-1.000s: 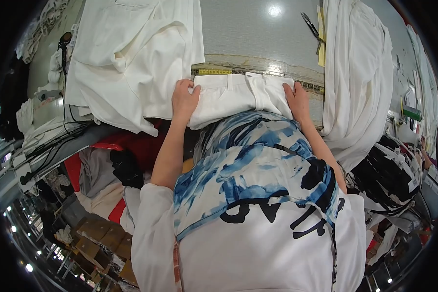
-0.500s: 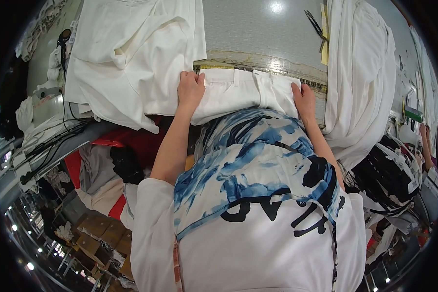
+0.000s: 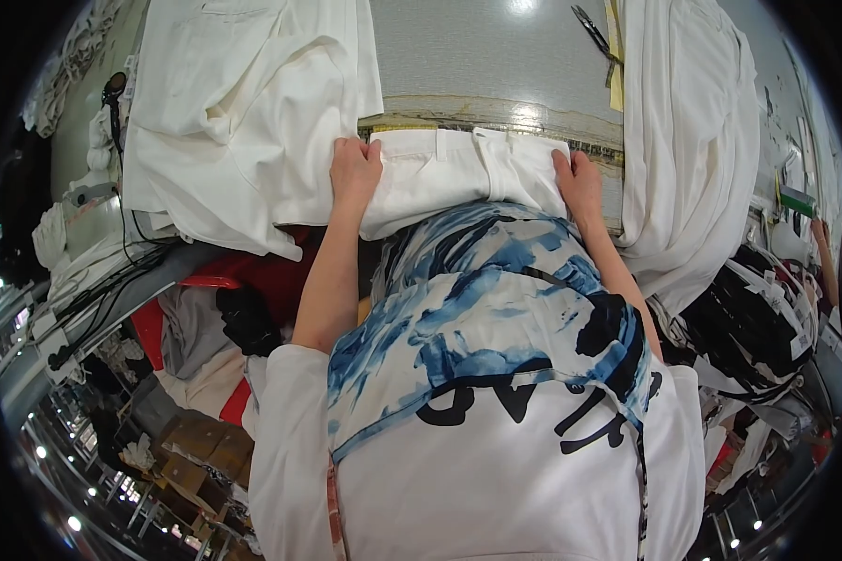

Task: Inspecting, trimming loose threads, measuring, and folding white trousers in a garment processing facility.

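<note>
The white garment (image 3: 430, 187) stretches between my left hand (image 3: 355, 175) and my right hand (image 3: 580, 183), each pinching an end of its waistband (image 3: 412, 141) along the surface (image 3: 477, 65)

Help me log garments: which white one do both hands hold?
The middle, belt-looped white garment: left hand and right hand grip its waistband ends. The white garment at left and white cloth at right flank it.
</note>
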A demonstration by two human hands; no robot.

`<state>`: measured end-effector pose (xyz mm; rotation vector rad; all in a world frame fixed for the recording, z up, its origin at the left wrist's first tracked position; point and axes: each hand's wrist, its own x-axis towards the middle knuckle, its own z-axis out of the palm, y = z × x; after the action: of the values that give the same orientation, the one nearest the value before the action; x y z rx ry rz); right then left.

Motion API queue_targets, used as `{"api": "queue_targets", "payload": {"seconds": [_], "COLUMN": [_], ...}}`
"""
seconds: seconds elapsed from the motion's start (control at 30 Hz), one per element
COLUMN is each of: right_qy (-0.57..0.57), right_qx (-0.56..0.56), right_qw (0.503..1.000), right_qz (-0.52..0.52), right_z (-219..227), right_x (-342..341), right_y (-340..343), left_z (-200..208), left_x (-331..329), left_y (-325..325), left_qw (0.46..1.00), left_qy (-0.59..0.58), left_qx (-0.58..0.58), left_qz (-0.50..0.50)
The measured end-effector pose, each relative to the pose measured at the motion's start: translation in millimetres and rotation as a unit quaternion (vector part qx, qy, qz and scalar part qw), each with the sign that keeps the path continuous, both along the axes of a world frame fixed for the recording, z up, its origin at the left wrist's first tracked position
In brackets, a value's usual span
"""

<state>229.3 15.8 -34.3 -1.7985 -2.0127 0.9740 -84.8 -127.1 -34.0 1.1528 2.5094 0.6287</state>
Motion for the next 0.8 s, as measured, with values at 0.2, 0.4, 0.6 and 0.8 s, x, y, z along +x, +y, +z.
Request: {"api": "queue_targets", "payload": {"seconds": [0.2,0.4,0.6,0.8], "right_qy": [0.002,0.011,0.017,0.009], "right_qx": [0.010,0.021,-0.015,-0.053], "right_qw": [1.000,1.000,0.998,0.996], "right_qz": [0.000,-0.018,-0.053,-0.075], "right_z": [-4.7,-10.1,-4.0,2.6], "right_x": [2.7,5.1,3.2,3.2], "right_y": [-0.9,-2.3,-4.1,-0.9], "left_z": [-5.0,-7.8,-7.1,-6.5], "left_x": [-7.0,-8.7,-10.9,-12.7], "left_y": [-1.6,0.9,1.4,2.1], "left_qw": [1.000,0.999,0.999,0.998], "left_qy": [0.023,0.007,0.000,-0.008], "left_qx": [-0.004,-0.016,-0.007,-0.025], "left_qz": [-0.016,-0.028,-0.041,-0.050]}}
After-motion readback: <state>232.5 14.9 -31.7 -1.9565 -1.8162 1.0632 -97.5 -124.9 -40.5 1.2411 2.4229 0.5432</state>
